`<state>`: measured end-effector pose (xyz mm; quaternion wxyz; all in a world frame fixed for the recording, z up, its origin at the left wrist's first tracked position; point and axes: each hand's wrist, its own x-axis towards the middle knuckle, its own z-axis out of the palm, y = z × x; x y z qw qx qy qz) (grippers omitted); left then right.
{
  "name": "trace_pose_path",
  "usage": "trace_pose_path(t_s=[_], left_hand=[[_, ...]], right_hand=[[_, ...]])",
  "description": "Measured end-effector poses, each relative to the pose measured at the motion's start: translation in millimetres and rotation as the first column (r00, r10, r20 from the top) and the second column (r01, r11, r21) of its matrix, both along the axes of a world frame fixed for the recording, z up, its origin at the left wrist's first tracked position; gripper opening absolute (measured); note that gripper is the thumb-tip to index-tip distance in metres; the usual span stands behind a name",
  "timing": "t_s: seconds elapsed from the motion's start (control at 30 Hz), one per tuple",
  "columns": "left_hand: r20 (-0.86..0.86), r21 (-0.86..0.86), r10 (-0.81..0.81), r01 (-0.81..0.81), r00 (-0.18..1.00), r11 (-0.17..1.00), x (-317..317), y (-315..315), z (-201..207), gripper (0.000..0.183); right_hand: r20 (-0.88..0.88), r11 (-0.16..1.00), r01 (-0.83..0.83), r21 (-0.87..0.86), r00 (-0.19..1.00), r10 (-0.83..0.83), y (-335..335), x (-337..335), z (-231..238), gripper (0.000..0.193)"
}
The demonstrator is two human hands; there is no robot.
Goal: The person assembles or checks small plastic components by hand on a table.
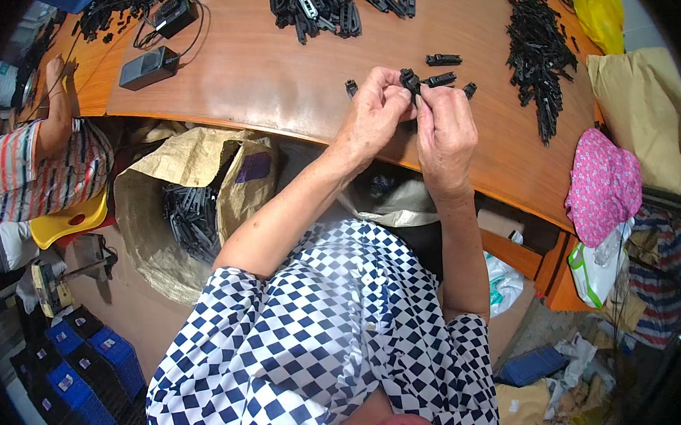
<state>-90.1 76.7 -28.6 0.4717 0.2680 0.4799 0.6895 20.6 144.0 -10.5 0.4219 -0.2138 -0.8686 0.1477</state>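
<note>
Over the front of the wooden table [268,75], my left hand [377,115] and my right hand [447,132] meet fingertip to fingertip. Between them they pinch a small black plastic part [409,80], held upright. Its lower end is partly hidden by my thumbs and fingers. Just beyond my right hand lie a few similar black parts [442,59], apart from one another. One more black part [351,88] rests beside my left hand.
Heaps of black plastic parts lie at the far edge [334,4] and right [540,56]. A black speaker-like box [149,68] with a cable stands left. An open sack [139,219] of black parts is below the table edge. Another person [48,158] sits at left. A pink floral cloth [603,186] hangs right.
</note>
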Motion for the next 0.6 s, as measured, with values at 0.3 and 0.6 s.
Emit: trace_pose_path(t_s=[0.3,0.6], left_hand=[[0.330,0.001,0.001,-0.001,0.944,1.000,6.1,1.9,-11.2,0.027],[0.359,-0.063,0.083,-0.065,0.929,0.996,10.0,0.1,-18.5,0.023]], right_hand=[[0.029,1.000,0.022,0.013,0.999,-0.023,-11.1,2.2,-8.0,0.034],[0.102,1.000,0.012,-0.014,0.995,-0.011,-8.1,2.8,-11.8,0.034]])
